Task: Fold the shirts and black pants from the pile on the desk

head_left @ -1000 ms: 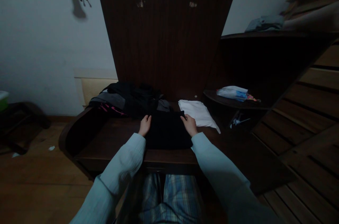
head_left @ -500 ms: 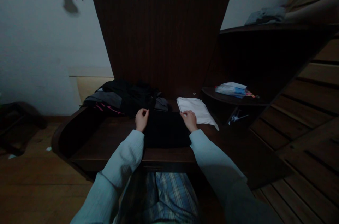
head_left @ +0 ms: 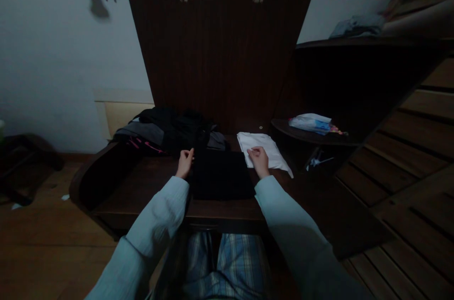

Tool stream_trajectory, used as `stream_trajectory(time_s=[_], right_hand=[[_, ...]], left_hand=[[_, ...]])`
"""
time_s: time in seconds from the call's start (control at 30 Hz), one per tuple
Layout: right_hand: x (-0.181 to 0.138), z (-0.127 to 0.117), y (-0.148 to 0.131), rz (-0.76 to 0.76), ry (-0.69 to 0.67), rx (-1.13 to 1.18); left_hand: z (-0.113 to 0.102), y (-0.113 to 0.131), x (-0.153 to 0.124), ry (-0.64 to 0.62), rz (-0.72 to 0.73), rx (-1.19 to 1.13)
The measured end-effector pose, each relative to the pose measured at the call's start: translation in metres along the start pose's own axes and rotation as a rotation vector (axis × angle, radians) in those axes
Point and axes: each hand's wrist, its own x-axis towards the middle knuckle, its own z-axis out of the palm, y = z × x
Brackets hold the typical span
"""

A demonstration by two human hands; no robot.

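Note:
A folded black garment [head_left: 220,174] lies on the dark wooden table [head_left: 142,186] in front of me. My left hand [head_left: 185,163] is at its far left corner, fingers pressed together on the cloth edge. My right hand [head_left: 259,160] is at its far right corner, fingers curled, overlapping the folded white cloth [head_left: 266,151] that lies beside the garment. Whether the right hand pinches black fabric is too dark to tell. Both arms wear pale blue sleeves.
A heap of dark clothes [head_left: 170,132] with grey and pink parts lies at the table's back left. A tall dark wooden panel [head_left: 220,39] stands behind. To the right, a low shelf [head_left: 305,133] holds a plastic packet [head_left: 310,122]. Wooden slats run along the right.
Both hands have shifted slightly outward and away from the garment's far corners; the right hand now lies over the white cloth's edge. The view rose a little.

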Motion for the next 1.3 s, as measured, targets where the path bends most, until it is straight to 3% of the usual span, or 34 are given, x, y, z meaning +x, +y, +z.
stream_trajectory(time_s=[0.07, 0.23, 0.37, 0.53, 0.67, 0.93, 1.03, 1.3], right_hand=[[-0.013, -0.016, -0.003, 0.032, -0.113, 0.07], [-0.072, -0.055, -0.009, 0.055, -0.414, 0.024], [-0.101, -0.066, -0.015, 0.091, -0.427, 0.043], [-0.1, -0.07, -0.021, 0.061, -0.536, 0.141], [-0.097, -0.071, -0.015, 0.033, -0.523, 0.148], [-0.096, -0.068, -0.009, 0.138, -0.485, 0.182], [-0.095, -0.07, -0.012, 0.158, -0.474, 0.189], [-0.097, -0.079, -0.019, 0.248, -0.639, 0.269]], left_hand=[[-0.014, 0.0, -0.016, -0.098, 0.0, -0.011], [-0.054, 0.008, -0.081, -0.341, 0.182, 0.175], [-0.064, 0.01, -0.114, -0.381, 0.232, 0.176], [-0.063, 0.009, -0.114, -0.386, 0.218, 0.163], [-0.065, 0.011, -0.114, -0.421, 0.177, 0.145], [-0.063, 0.009, -0.119, -0.33, 0.103, 0.087], [-0.063, 0.013, -0.119, -0.349, 0.075, 0.067], [-0.065, 0.022, -0.117, -0.472, 0.079, 0.079]])
